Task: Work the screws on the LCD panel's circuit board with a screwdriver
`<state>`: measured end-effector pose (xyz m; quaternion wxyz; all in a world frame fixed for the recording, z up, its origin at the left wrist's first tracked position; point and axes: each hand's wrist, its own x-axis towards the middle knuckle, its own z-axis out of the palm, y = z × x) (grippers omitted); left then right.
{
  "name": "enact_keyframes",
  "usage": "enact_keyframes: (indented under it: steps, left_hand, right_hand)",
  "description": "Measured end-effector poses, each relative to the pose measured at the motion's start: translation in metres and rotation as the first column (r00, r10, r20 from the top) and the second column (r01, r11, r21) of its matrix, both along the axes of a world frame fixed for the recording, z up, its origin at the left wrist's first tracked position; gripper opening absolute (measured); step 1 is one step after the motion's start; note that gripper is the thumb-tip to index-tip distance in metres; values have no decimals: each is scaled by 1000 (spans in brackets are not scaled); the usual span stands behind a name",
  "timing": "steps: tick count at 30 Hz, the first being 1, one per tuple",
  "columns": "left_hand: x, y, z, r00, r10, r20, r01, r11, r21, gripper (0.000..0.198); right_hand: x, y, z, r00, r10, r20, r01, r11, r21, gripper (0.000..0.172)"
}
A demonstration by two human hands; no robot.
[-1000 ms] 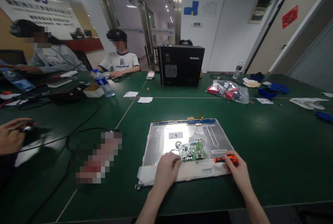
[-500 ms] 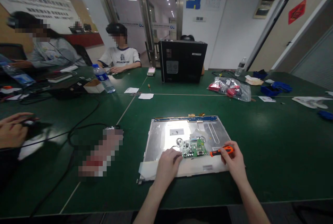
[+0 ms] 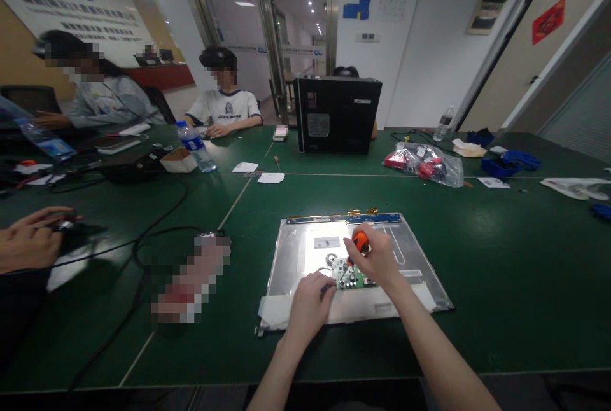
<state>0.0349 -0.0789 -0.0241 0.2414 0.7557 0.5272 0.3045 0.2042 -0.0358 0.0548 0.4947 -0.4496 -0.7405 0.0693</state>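
Observation:
An LCD panel (image 3: 296,264) lies back side up on the green table, with a blue circuit strip (image 3: 329,219) along its far edge. On the panel's middle sits a green circuit board (image 3: 344,280), partly covered by my right hand. My right hand (image 3: 379,255) is wrapped round an orange-and-black screwdriver (image 3: 361,242) held upright over the board; the hand hides part of the shaft, and whether the tip touches is unclear. At the board's near left corner, my left hand (image 3: 312,299) has its curled fingers closed on the edge.
A black computer case (image 3: 338,115) stands at the back. Behind the panel to the right lies a plastic bag (image 3: 424,163) with red items. Bottles (image 3: 195,147) and dark cables (image 3: 138,249) are on the left, near a co-worker's hand (image 3: 31,242).
My right hand has swung left and forward from the panel's right side, bringing the screwdriver from lying level to upright above the board. My left hand stays at the board's corner.

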Motion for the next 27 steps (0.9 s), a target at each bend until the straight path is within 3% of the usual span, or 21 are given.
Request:
enact_keyframes:
  steps: [4, 11, 27]
  left_hand:
    - [1, 0, 2, 1000, 9, -20, -10, 1000, -25, 10]
    - [1, 1, -1, 1000, 3, -30, -3, 1000, -13, 9]
    - [1, 1, -2, 999, 7, -33, -8, 1000, -20, 11]
  right_hand:
    - [-16, 3, -10, 997, 17, 80, -25, 994, 102, 19]
    - [-21, 2, -25, 996, -8, 91, -2, 994, 107, 17]
    - [-23, 0, -19, 993, 8, 118, -24, 991, 130, 18]
